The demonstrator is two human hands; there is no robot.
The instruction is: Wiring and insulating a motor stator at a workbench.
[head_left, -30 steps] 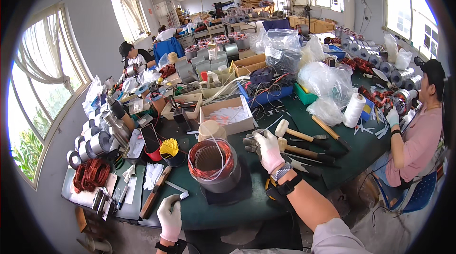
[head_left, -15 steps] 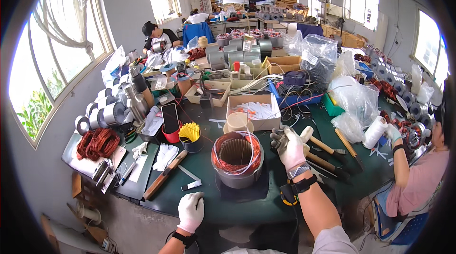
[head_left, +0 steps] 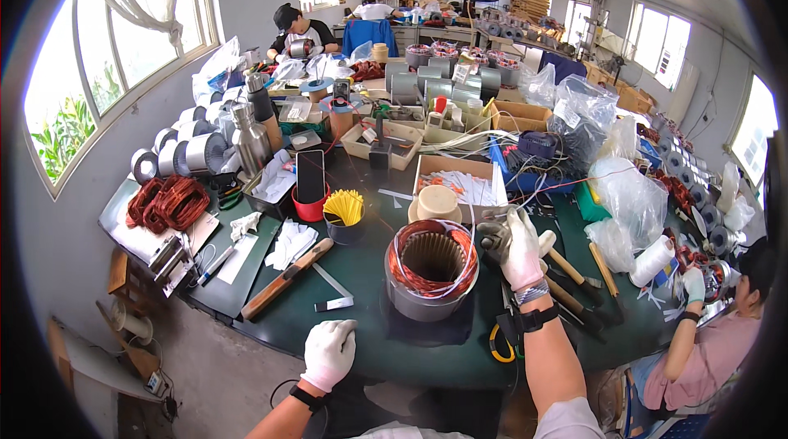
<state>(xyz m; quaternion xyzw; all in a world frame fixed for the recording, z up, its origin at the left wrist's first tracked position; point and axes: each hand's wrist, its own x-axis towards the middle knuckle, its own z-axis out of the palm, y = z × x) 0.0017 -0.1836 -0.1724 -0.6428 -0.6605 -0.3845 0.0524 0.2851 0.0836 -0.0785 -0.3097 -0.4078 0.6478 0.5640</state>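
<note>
In front of me on the green tabletop stands a grey cylindrical motor stator (head_left: 430,301), upright, with red copper windings (head_left: 402,273) and white sleeving round its open top. My right hand (head_left: 519,252), in a white glove with darkened fingertips, is raised just right of the stator's rim. Its fingers are stretched and slightly bent, and I see nothing in them. At the table's front edge, left of the stator, my left hand (head_left: 330,352) rests in a white glove, its fingers curled in with nothing showing in them. Behind the stator sits a cream round block (head_left: 437,204).
Wooden-handled tools (head_left: 566,266) and yellow-handled scissors (head_left: 497,345) lie on the right. Leftward are a wooden stick (head_left: 287,281), a cup of yellow strips (head_left: 345,230) and a phone (head_left: 310,178). A box of white strips (head_left: 460,170) stands behind. A co-worker (head_left: 698,349) sits at right.
The whole view has shifted, so the bench sits further right in the picture. My right hand's fingertips are slightly nearer the stator rim. My left hand stays curled by the table edge.
</note>
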